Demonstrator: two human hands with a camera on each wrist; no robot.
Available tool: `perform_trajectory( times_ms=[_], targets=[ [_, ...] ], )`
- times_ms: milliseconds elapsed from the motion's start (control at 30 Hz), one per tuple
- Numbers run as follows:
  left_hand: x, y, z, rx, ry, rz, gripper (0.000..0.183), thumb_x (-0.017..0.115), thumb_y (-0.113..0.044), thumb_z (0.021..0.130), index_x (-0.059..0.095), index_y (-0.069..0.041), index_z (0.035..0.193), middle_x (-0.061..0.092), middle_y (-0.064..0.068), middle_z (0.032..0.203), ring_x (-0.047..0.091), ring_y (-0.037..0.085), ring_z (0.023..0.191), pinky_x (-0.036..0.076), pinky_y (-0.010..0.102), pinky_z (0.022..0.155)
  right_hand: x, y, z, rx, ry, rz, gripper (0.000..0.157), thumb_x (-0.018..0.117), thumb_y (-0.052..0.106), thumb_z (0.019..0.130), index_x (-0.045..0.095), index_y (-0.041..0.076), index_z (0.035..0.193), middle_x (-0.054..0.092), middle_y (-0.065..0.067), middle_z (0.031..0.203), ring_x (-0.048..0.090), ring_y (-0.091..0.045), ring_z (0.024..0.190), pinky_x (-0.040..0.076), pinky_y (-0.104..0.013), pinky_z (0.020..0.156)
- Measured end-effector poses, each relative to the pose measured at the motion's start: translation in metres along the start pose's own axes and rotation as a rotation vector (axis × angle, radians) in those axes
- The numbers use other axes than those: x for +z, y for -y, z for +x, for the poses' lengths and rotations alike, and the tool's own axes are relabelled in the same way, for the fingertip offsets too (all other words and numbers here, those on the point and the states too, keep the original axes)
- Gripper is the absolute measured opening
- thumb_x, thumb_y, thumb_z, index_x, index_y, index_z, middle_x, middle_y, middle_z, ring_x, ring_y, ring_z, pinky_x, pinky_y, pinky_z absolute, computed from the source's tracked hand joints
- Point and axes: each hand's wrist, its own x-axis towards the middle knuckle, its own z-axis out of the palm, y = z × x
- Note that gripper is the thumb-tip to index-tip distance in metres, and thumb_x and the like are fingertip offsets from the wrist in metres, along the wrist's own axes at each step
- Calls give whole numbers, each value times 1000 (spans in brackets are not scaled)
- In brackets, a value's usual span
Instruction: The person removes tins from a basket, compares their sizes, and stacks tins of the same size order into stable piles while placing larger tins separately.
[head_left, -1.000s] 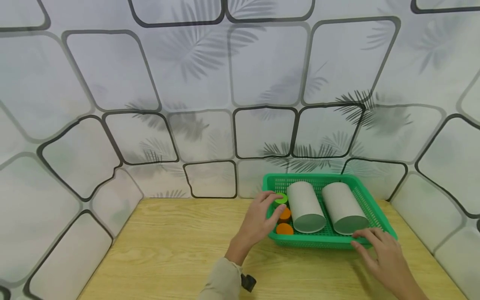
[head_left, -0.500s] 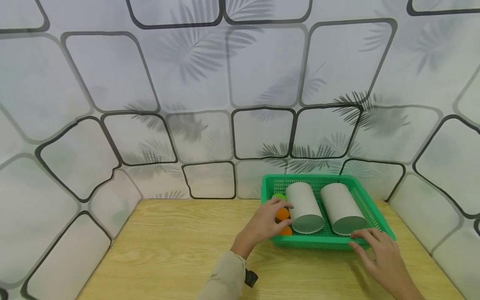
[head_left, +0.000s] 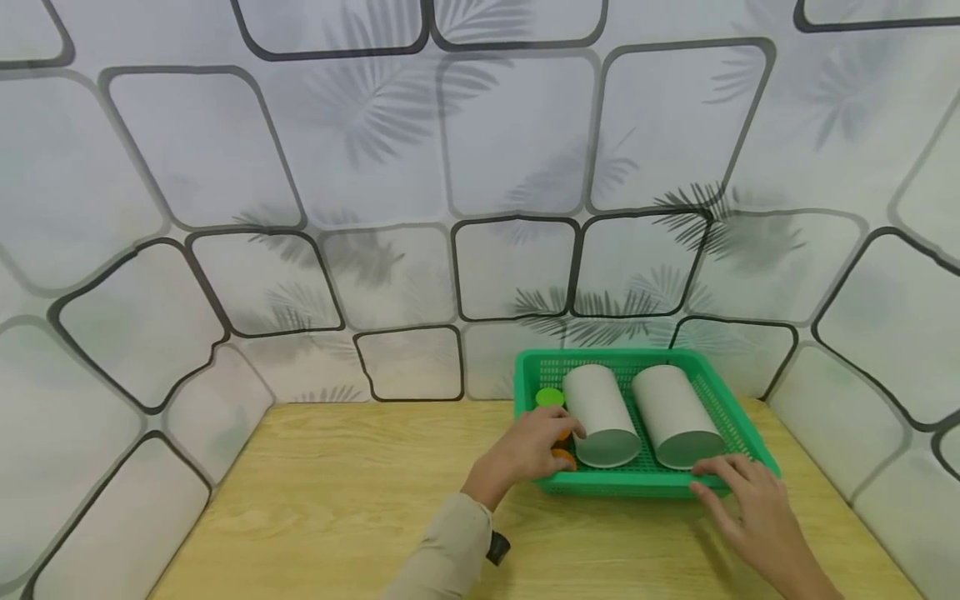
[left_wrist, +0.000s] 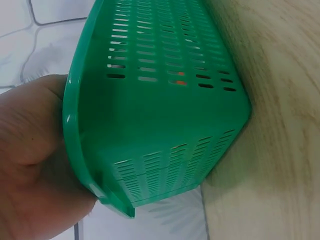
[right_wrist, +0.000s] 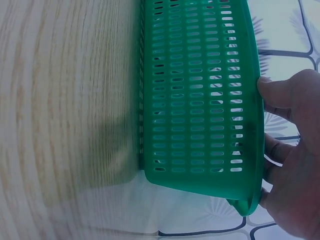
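Note:
Toward the right of the table stands a green plastic basket (head_left: 622, 482). Two white cylinders, one on the left (head_left: 602, 417) and one on the right (head_left: 678, 417), lie side by side in it. Along its left side is a row of small round-topped things: a bright green top (head_left: 550, 397) at the back and orange tops (head_left: 564, 457) nearer the front. My left hand (head_left: 525, 446) reaches over the left wall, bent fingers and thumb around the orange tops; whether it grips one is hidden. My right hand (head_left: 753, 512) pinches the basket's front rim near the right corner.
The wood-grain table (head_left: 337, 492) extends to the left of the basket. A patterned wall covering (head_left: 405, 275) stands close behind the basket and along the sides. A small black piece (head_left: 498, 547) sits under the left wrist.
My left hand has come forward from the green top to the orange tops and lowered over them. The right hand stays at the front rim. The view has shifted slightly.

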Motion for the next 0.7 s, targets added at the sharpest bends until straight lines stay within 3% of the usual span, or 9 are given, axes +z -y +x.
perform_trajectory(
  times_ms=[233,467,700],
  targets=[
    [-2,-3,10,-22,102,61,33,80,-20,92,72,-26,123,61,-5,127,55,13,108,45,36,96,-1,0,-1,12,18,-6,30,87,5,76,72,16,100,66,1,101,55,-27,95,38,-55,79],
    [-2,-4,19,-68,198,157,34,79,-12,92,73,-33,119,60,-8,125,55,14,109,45,38,96,-2,3,2,13,16,9,27,85,5,79,72,15,100,67,-1,100,56,-31,95,39,-64,82],
    [3,-7,25,-90,251,244,37,74,-8,95,75,-38,117,62,-12,129,56,18,118,42,47,107,-3,4,1,11,12,-2,27,85,4,78,72,16,98,66,1,98,57,-28,92,40,-64,82]
  ],
)
